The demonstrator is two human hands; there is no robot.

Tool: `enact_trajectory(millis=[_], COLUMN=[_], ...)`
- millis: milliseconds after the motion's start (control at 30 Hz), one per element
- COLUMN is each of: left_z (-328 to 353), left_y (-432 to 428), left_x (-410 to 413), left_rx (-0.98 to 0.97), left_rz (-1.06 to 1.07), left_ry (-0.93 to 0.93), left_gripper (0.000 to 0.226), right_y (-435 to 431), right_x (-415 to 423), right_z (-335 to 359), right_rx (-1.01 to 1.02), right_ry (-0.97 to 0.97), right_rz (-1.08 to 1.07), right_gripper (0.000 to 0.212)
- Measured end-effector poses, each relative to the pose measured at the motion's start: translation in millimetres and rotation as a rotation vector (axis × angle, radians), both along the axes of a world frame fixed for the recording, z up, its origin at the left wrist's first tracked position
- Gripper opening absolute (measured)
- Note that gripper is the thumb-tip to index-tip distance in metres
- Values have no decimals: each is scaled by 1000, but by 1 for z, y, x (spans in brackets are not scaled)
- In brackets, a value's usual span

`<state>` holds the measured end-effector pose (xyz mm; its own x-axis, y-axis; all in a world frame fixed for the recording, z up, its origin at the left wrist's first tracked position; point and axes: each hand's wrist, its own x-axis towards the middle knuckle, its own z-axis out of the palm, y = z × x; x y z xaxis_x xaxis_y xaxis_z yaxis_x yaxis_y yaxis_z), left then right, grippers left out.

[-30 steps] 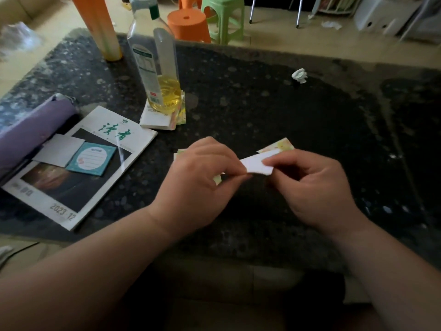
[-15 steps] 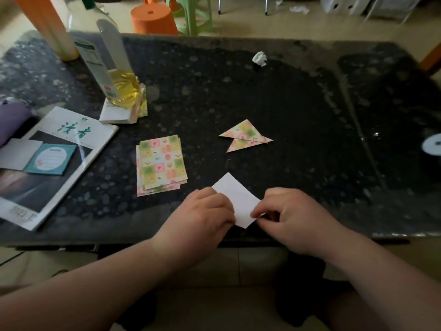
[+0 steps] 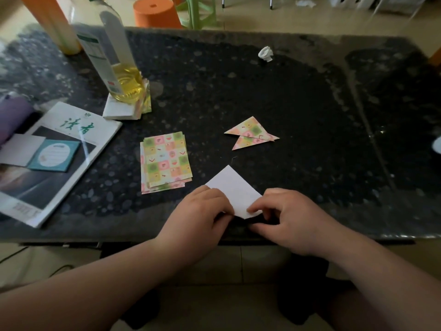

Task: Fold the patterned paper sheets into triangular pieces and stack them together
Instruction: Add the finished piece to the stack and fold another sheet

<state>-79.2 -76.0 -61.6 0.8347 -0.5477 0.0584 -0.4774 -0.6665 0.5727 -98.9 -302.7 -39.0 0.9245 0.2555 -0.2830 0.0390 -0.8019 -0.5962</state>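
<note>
A paper sheet (image 3: 235, 191), white side up and turned like a diamond, lies at the near edge of the dark table (image 3: 286, 96). My left hand (image 3: 198, 219) pinches its left corner with curled fingers. My right hand (image 3: 292, 220) pinches its lower right corner between thumb and forefinger. A stack of patterned paper sheets (image 3: 167, 161) lies just left of my hands. Two folded triangular pieces (image 3: 250, 133) overlap farther back, to the right of the stack.
An oil bottle (image 3: 114, 58) stands on more paper at the back left, beside an orange cylinder (image 3: 55, 25). A magazine (image 3: 55, 158) with cards on it lies at the left edge. A crumpled white scrap (image 3: 266, 53) sits at the back.
My hands came back toward the table's near edge with the sheet, which opened from a narrow strip into a flat diamond. The view tilted, so the stack and the triangles came into sight.
</note>
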Motion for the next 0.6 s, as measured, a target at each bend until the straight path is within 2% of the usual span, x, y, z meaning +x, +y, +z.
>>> enact_trajectory(millis=[133,300,367,467,600], left_z=[8,13,14,17,21], left_y=[-2,-6,-7,-11,-15], left_x=[4,15,20,23,24], left_rx=[-7,-61,-84,-62,-37], left_rz=[154,298,337,360,366], left_ry=[257,392,402,426,433], left_gripper=[15,11,12,12,16], right_y=[4,4,4,6,10], right_x=[4,10,12,13,15], right_z=[-7,-12,-11,-10,-11], right_rx=[31,52,133,255,277], right_ry=[-17,0,27,83,77], right_rz=[-77,-189,-286,-384,-435], right_gripper=[3,8,8,34,31])
